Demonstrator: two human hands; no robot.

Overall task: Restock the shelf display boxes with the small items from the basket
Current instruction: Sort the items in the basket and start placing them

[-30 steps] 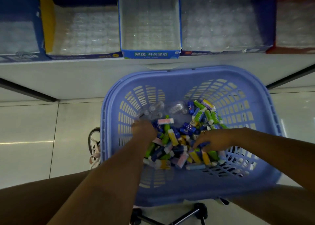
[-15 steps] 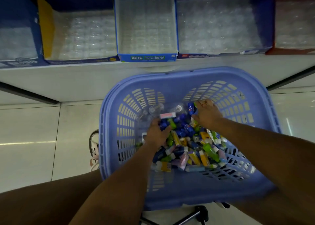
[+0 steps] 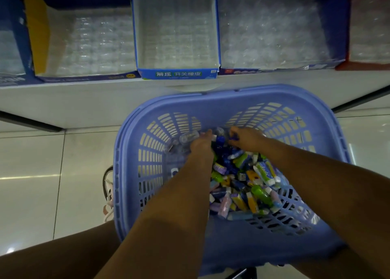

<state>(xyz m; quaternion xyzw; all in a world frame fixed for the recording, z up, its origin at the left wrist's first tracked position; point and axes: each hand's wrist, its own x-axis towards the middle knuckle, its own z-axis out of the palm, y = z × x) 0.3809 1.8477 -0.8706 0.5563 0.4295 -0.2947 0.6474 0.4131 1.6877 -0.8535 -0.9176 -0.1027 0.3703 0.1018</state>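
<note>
Five display boxes stand in a row on the white shelf, well beyond both hands, each lined with a clear moulded tray. The middle one, blue with a green-and-white label on its front lip, sits straight ahead of the fingers. Pale floor tiles spread out to the left of the left forearm. Nearer, the lilac slotted basket surrounds both hands, its far rim close under the shelf edge. A heap of small items in green, yellow, pink, purple and blue fills the basket floor, mostly below the right wrist and between the two forearms.

The left hand reaches into the far end of the heap, back upward, fingers bent down among the pieces; whether it holds anything cannot be told. The right hand, just beside it, curls its fingers round a dark blue piece. A few clear capsules lie just left of the left fingertips. A shoe shows left of the left forearm.
</note>
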